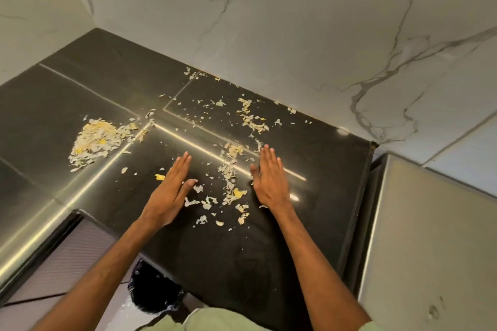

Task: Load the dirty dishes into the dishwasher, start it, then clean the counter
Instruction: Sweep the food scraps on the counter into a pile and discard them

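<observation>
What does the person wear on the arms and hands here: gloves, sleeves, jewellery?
The left forearm and the right forearm carry no sleeves in the picture. The left hand and the right hand wear no gloves, and no ring, watch or bracelet is visible. At the bottom edge a pale green garment shows, probably a shirt.

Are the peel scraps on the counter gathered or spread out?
Partly gathered: one pile sits at left; loose scraps lie scattered between the left hand and right hand.
</observation>
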A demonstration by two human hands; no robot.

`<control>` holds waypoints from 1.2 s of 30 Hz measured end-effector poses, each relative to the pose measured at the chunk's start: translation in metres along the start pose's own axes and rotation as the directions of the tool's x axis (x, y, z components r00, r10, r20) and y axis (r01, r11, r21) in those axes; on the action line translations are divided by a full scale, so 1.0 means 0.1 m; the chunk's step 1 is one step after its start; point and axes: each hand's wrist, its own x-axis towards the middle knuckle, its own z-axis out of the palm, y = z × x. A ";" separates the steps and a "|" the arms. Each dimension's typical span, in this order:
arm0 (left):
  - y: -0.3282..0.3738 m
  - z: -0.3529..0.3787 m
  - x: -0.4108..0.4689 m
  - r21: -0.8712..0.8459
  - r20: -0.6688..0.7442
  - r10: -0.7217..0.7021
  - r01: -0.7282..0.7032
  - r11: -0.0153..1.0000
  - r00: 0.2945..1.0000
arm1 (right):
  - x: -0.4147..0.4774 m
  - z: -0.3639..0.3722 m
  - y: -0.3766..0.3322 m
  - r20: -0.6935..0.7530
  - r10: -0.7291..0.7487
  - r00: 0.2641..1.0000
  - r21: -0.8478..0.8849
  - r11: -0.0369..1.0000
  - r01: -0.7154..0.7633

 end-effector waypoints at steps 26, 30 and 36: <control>-1.67 -1.32 -0.61 -0.064 -0.203 -0.070 0.058 0.996 0.977 | -0.23 1.16 -1.89 -0.037 0.051 0.998 -0.058 0.997 -0.053; -2.03 -1.67 -0.64 -0.080 -0.203 -0.090 0.075 0.994 0.975 | 0.11 1.47 -2.54 -0.003 0.027 1.000 -0.002 1.000 -0.027; -2.55 -2.14 -0.38 -0.037 -0.167 -0.080 0.075 0.996 0.983 | 0.27 1.51 -2.95 -0.130 0.047 0.990 0.140 0.990 -0.028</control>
